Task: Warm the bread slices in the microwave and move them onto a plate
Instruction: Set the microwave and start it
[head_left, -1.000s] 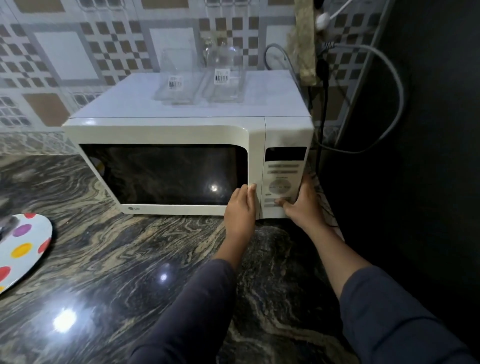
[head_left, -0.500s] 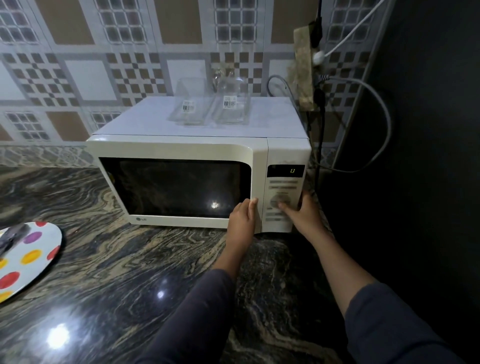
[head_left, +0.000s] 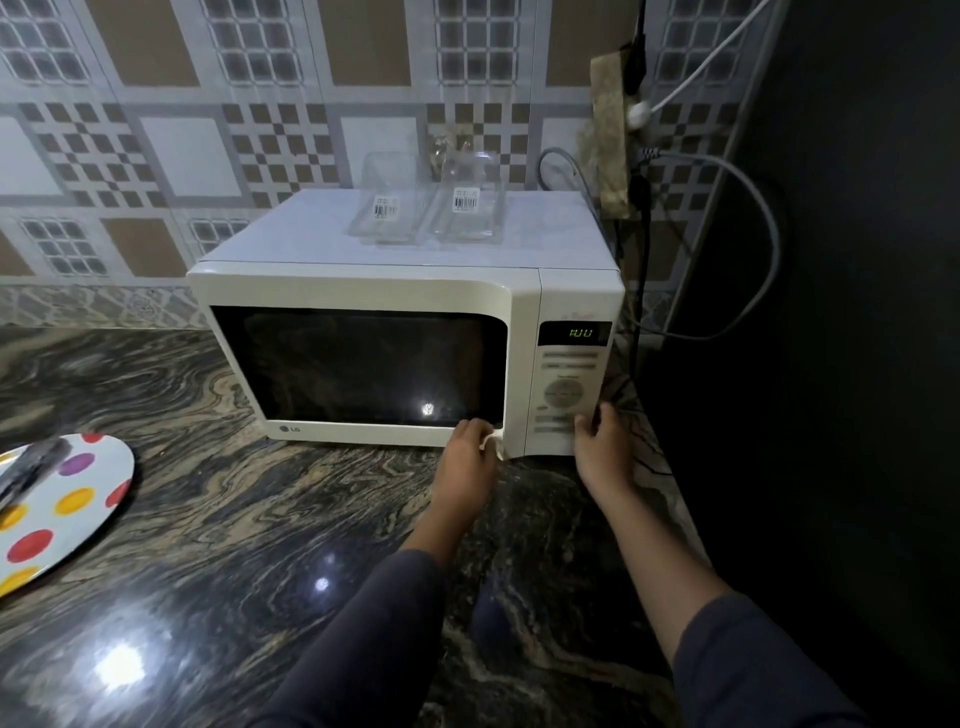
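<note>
A white microwave (head_left: 405, 283) stands on the marble counter with its door closed and its window dark, so no bread shows. Its green display (head_left: 580, 332) is lit. My left hand (head_left: 467, 462) rests at the door's lower right corner, fingers curled against the edge and holding nothing. My right hand (head_left: 602, 447) touches the bottom of the control panel (head_left: 566, 395), fingers on the lower buttons and wrapped round the right corner. A white plate with coloured dots (head_left: 67, 509) lies at the left edge of the counter.
Two clear plastic containers (head_left: 426, 208) sit on top of the microwave. Cables and a plug (head_left: 644, 171) hang by the wall on the right, beside a dark wall. A dark object (head_left: 31, 462) lies on the plate. The glossy counter (head_left: 234, 545) stretches in front.
The view has tilted up and back. The display went from dark to showing digits. My right hand shifted from the dial down to the panel's lower corner.
</note>
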